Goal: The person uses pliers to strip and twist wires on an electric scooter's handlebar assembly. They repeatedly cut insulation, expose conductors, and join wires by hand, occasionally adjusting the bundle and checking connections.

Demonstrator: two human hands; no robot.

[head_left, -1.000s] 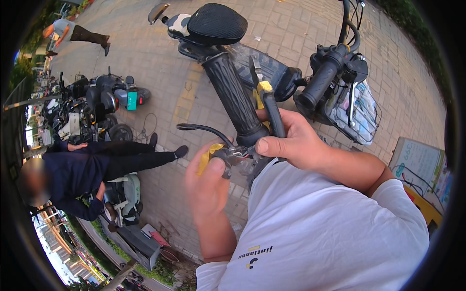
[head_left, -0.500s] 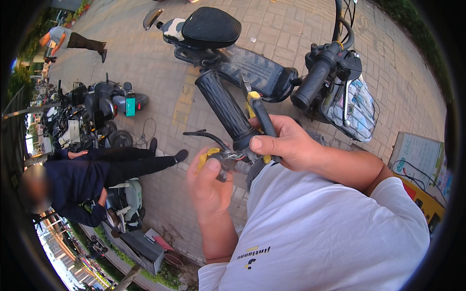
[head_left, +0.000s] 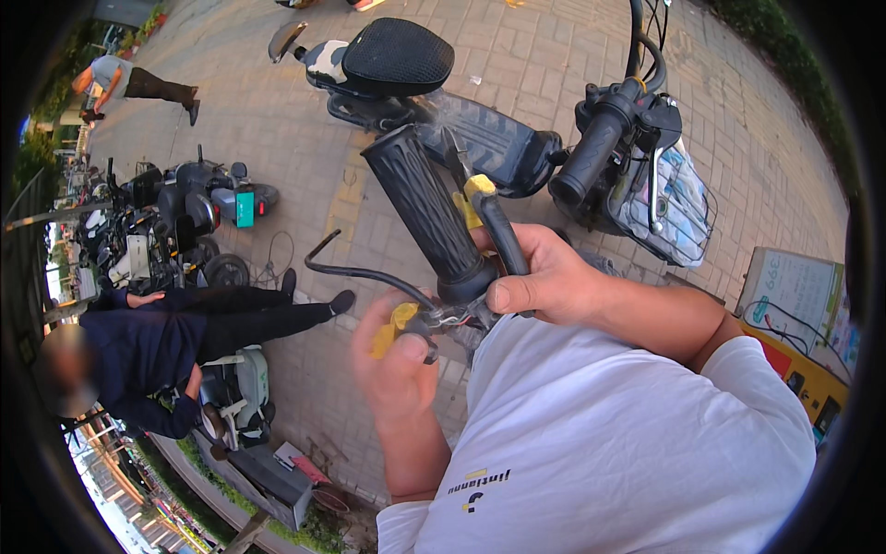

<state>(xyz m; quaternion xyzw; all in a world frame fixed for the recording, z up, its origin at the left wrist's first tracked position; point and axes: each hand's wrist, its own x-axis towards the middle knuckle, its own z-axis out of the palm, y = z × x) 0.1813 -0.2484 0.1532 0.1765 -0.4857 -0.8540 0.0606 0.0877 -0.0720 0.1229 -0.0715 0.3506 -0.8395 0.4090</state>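
Black grip (head_left: pixel 417 210) is lying mid-frame, slanting lengthwise toward upper left | right hand (head_left: pixel 558 280) is clasping pliers (head_left: pixel 499 226), pointing up-left | left hand (head_left: pixel 395 374) is pinching yellow piece (head_left: pixel 403 315) | basket (head_left: pixel 681 258), frame right, is holding pale bundle (head_left: pixel 678 180)

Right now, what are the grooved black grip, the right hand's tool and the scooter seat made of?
The grip looks like satin black rubber, with moulded grooves and soft shine. The tool in the right hand seems metal at its slim grey tip; its smooth handle, black and yellow, could be plastic or rubber. The seat cover might be dull mesh: it looks finely netted.
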